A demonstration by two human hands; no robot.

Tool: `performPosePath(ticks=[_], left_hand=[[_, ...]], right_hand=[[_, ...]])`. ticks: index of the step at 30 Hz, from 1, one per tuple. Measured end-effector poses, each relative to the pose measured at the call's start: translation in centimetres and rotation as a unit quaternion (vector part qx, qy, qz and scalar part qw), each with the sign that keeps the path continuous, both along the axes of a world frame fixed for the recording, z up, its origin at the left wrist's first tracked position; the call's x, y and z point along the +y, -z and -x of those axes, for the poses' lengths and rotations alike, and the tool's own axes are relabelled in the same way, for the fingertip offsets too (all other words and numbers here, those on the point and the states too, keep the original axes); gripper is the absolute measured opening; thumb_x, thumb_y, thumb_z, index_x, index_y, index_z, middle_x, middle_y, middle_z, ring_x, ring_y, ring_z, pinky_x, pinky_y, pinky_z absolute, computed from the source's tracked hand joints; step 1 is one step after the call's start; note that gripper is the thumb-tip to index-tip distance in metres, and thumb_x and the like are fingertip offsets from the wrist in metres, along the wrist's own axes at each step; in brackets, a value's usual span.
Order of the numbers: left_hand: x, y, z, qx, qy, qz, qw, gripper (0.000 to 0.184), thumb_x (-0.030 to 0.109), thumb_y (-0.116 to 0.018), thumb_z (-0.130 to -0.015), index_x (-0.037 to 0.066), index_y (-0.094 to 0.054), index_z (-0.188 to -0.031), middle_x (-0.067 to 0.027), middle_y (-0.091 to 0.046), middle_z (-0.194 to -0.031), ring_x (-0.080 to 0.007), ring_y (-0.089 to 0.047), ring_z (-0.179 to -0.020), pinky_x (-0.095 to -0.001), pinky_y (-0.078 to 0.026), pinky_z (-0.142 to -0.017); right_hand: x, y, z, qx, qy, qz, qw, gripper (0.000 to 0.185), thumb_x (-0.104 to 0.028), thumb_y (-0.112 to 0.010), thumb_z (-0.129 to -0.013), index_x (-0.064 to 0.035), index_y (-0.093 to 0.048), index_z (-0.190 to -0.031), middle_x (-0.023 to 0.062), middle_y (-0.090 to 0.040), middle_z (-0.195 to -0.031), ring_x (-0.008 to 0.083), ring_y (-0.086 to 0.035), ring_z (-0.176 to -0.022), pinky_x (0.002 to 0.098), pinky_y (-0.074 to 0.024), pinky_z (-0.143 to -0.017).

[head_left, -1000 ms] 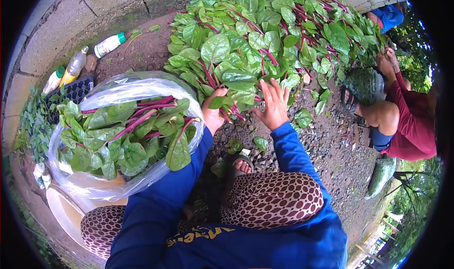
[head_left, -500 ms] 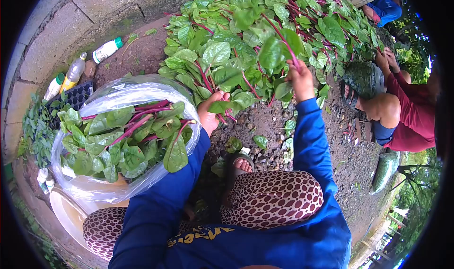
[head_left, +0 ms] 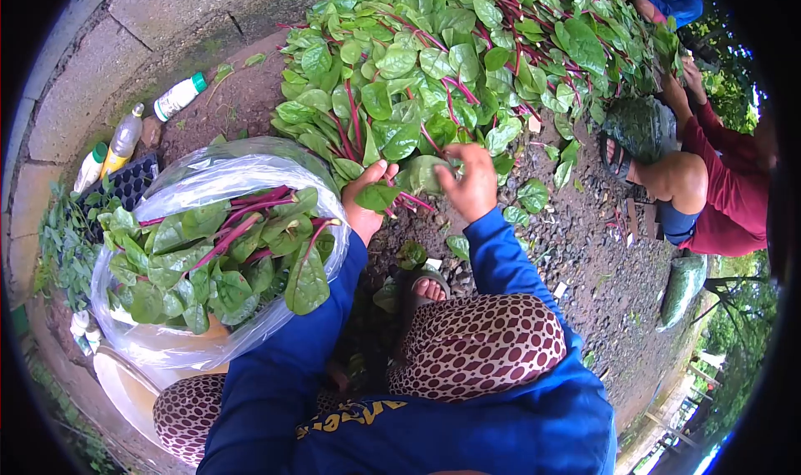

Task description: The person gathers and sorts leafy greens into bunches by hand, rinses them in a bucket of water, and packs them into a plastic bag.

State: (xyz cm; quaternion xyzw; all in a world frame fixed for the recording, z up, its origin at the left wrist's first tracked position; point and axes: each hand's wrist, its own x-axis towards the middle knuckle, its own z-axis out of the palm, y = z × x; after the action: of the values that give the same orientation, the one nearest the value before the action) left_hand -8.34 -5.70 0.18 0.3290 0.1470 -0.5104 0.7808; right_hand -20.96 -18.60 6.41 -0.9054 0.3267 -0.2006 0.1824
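My left hand (head_left: 365, 199) is closed round the lower stems of a small bunch of Malabar spinach (head_left: 355, 128), with purple-red stems and broad green leaves. Cut stem ends stick out below its thumb. Close on the right, my right hand (head_left: 471, 181) has its fingers curled and a gap between thumb and forefinger, at the edge of a rounded leaf (head_left: 420, 174). No stem shows in its grasp. Beyond both hands spreads a large heap of the same greens (head_left: 501, 49). Beside my left forearm, a clear plastic bag (head_left: 334, 183) holds more bunches (head_left: 225, 250).
A pale basin (head_left: 125, 391) stands under the bag. Several bottles (head_left: 179, 96) and a black seedling tray (head_left: 133, 179) lie by the block wall (head_left: 179, 16). To the right sits a person in red (head_left: 726, 199), near filled bags (head_left: 642, 130). Stony soil (head_left: 584, 266) lies between us.
My right hand has come down and left toward my left hand, and the stem it held up is no longer raised. My left hand keeps its bunch. The other person's hands now lift greens.
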Motion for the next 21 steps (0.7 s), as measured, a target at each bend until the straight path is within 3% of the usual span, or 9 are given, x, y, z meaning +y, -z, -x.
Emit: performPosePath(ticks=[4, 6, 8, 10, 12, 16, 18, 20, 21], left_hand=[[0.1, -0.2, 0.0, 0.009, 0.000, -0.026, 1.000, 0.011, 0.016, -0.064, -0.081, 0.008, -0.059, -0.086, -0.0034, -0.063, -0.078, -0.0133, -0.059, -0.070, -0.0265, -0.047, -0.061], [0.3, 0.2, -0.1, 0.015, 0.013, -0.023, 1.000, 0.011, 0.018, -0.064, -0.081, 0.008, -0.060, -0.086, -0.0028, -0.063, -0.077, -0.0131, -0.058, -0.067, -0.0261, -0.046, -0.059], [0.2, 0.3, -0.1, 0.015, 0.005, -0.028, 0.999, 0.013, 0.019, -0.064, -0.081, 0.008, -0.060, -0.087, -0.0035, -0.063, -0.077, -0.0133, -0.057, -0.066, -0.0264, -0.045, -0.058], [0.2, 0.0, 0.0, 0.018, 0.004, -0.038, 0.999, 0.013, 0.019, -0.065, -0.081, 0.008, -0.060, -0.087, -0.0038, -0.063, -0.078, -0.0138, -0.058, -0.068, -0.0267, -0.046, -0.059], [0.2, -0.1, 0.1, 0.005, -0.010, -0.033, 0.999, 0.013, 0.018, -0.064, -0.081, 0.008, -0.060, -0.087, -0.0043, -0.063, -0.079, -0.0142, -0.059, -0.070, -0.0269, -0.046, -0.061], [0.0, -1.1, 0.1, -0.003, -0.021, -0.006, 1.000, 0.017, 0.020, -0.066, -0.081, 0.007, -0.060, -0.089, -0.0055, -0.063, -0.081, -0.0151, -0.060, -0.073, -0.0277, -0.047, -0.063], [0.1, -1.8, 0.0, -0.002, -0.012, 0.021, 1.000, 0.020, 0.022, -0.066, -0.081, 0.006, -0.059, -0.091, -0.0056, -0.062, -0.082, -0.0153, -0.060, -0.072, -0.0283, -0.048, -0.062], [-0.1, -2.0, 0.1, -0.007, -0.017, 0.030, 0.999, 0.023, 0.024, -0.066, -0.081, 0.006, -0.058, -0.093, -0.0053, -0.062, -0.081, -0.0152, -0.060, -0.070, -0.0283, -0.047, -0.061], [-0.2, -1.8, 0.2, -0.011, -0.030, 0.027, 0.999, 0.024, 0.025, -0.066, -0.081, 0.006, -0.058, -0.093, -0.0050, -0.061, -0.080, -0.0151, -0.059, -0.068, -0.0280, -0.047, -0.059]], right_hand=[[-3.5, 5.9, 2.1, 0.146, -0.002, -0.019, 0.989, 0.029, -0.024, -0.075, -0.066, -0.0100, -0.065, -0.090, 0.0089, -0.063, -0.089, 0.0253, -0.056, -0.092, 0.0371, -0.0437, -0.081], [-4.4, 6.5, 2.4, 0.020, 0.016, -0.133, 0.991, 0.023, -0.020, -0.071, -0.072, -0.0091, -0.066, -0.092, 0.0108, -0.065, -0.089, 0.0246, -0.060, -0.085, 0.0366, -0.0472, -0.077], [-5.1, 2.4, 2.1, -0.118, 0.045, -0.274, 0.953, 0.015, -0.013, -0.065, -0.081, -0.0079, -0.067, -0.095, 0.0056, -0.066, -0.086, 0.0155, -0.059, -0.079, 0.0290, -0.0477, -0.074], [-6.5, -1.4, 2.3, -0.233, 0.058, -0.286, 0.928, 0.019, -0.013, -0.063, -0.083, -0.0021, -0.064, -0.098, 0.0034, -0.064, -0.085, 0.0088, -0.055, -0.077, 0.0238, -0.0454, -0.071], [-7.5, -4.6, 2.3, -0.230, 0.045, -0.233, 0.944, 0.021, -0.013, -0.061, -0.085, -0.0026, -0.064, -0.103, 0.0025, -0.063, -0.084, 0.0080, -0.054, -0.075, 0.0223, -0.0439, -0.070], [-6.0, -5.5, -0.7, -0.285, 0.038, -0.171, 0.942, 0.017, -0.013, -0.063, -0.083, -0.0016, -0.065, -0.096, 0.0064, -0.065, -0.085, 0.0105, -0.057, -0.074, 0.0258, -0.0467, -0.065], [-3.0, -4.2, -2.8, -0.137, -0.031, 0.089, 0.986, 0.008, -0.011, -0.068, -0.072, -0.0061, -0.067, -0.079, 0.0101, -0.063, -0.076, 0.0240, -0.059, -0.067, 0.0331, -0.0492, -0.059], [0.4, -1.2, -3.9, -0.019, -0.134, 0.160, 0.978, 0.009, -0.012, -0.065, -0.069, -0.0119, -0.065, -0.079, 0.0045, -0.058, -0.071, 0.0226, -0.056, -0.068, 0.0363, -0.0477, -0.056], [2.1, 0.1, -4.4, 0.018, -0.207, 0.134, 0.969, 0.012, -0.014, -0.064, -0.068, -0.0123, -0.064, -0.080, 0.0037, -0.057, -0.072, 0.0218, -0.055, -0.072, 0.0363, -0.0473, -0.058]])
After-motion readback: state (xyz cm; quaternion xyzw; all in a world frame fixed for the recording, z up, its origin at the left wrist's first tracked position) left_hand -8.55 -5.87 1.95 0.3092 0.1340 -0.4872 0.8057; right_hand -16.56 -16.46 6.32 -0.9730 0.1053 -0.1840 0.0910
